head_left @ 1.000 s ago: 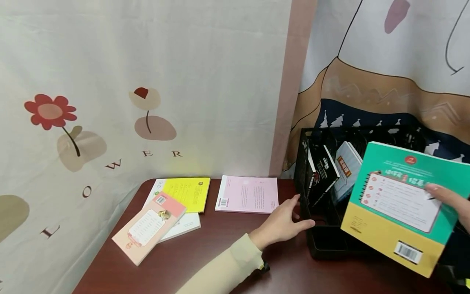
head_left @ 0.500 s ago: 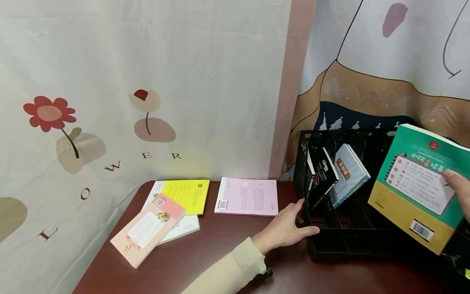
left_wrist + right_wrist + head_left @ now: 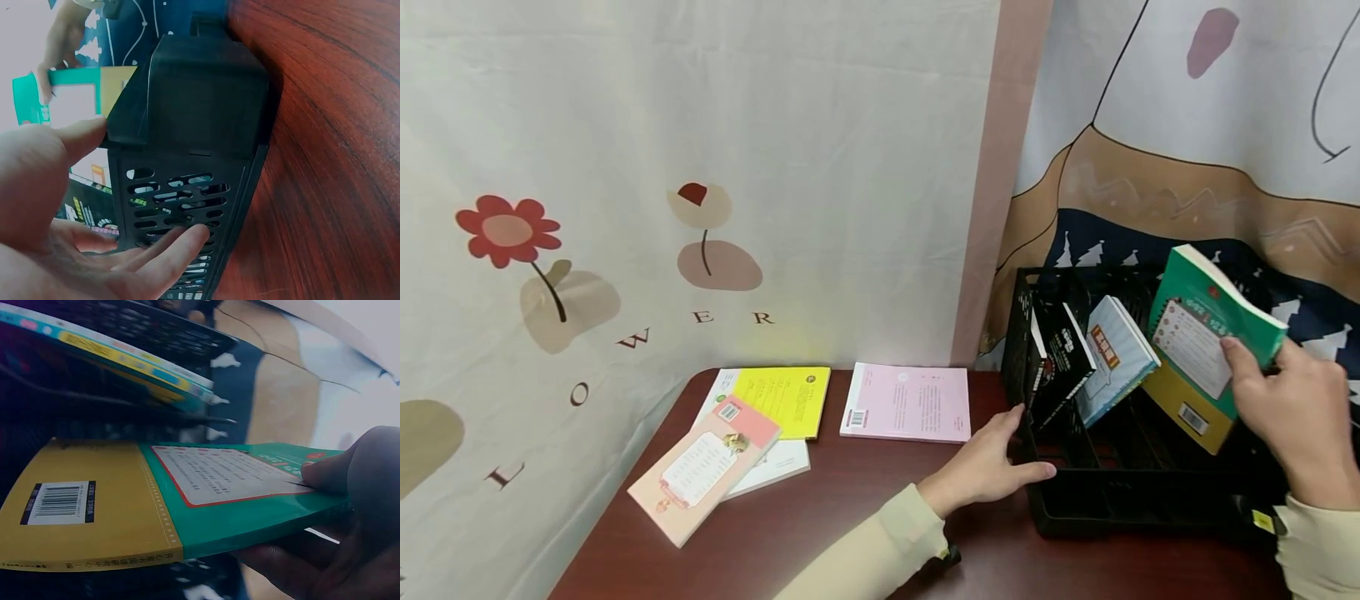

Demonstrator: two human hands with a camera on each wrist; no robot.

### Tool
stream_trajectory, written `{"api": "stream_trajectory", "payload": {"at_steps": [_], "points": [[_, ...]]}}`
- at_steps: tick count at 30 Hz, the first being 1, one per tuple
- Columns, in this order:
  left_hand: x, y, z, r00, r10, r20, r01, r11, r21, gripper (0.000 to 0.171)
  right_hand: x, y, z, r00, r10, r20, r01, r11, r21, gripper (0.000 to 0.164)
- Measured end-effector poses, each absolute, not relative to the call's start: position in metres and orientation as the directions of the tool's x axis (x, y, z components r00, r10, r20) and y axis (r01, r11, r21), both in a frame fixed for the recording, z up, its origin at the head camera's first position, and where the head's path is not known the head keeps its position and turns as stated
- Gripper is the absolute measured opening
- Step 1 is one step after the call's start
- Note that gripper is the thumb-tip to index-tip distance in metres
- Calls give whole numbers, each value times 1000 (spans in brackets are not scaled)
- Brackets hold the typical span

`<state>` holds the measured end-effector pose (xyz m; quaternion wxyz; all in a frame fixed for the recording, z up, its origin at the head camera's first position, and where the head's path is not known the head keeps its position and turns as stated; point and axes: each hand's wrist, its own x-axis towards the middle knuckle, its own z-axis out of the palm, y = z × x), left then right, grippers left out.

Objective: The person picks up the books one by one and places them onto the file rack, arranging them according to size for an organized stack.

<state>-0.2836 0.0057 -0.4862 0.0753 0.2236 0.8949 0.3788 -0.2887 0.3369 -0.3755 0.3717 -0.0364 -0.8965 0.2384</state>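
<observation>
Insertion into the black rack [image 3: 1138, 504] seems under way: the green-and-yellow book [image 3: 1191, 400] is pinched by the right hand [image 3: 1292, 408]; the fingers of the left hand [image 3: 981, 467] are spread; lowering is probably required next.

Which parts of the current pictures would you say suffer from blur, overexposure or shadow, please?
Head view: fairly even light, but the lilac book's small print is illegible; left wrist view: upper left washed out, the black rack dark; right wrist view: right hand in shadow, curtain behind blurred and blown out at upper right, green and yellow book sharper.
</observation>
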Motion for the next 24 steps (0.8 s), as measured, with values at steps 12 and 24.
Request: {"api": "stream_trajectory", "payload": {"at_steps": [12, 24], "points": [[-286, 4, -485, -878, 478, 15, 353, 627, 695, 98, -321, 328, -409, -725, 188, 663, -231, 841, -490, 38], [-288, 4, -483, -870, 493, 13, 360, 616, 701, 95, -325, 324, -432, -895, 101, 434, -162, 833, -529, 48]]}}
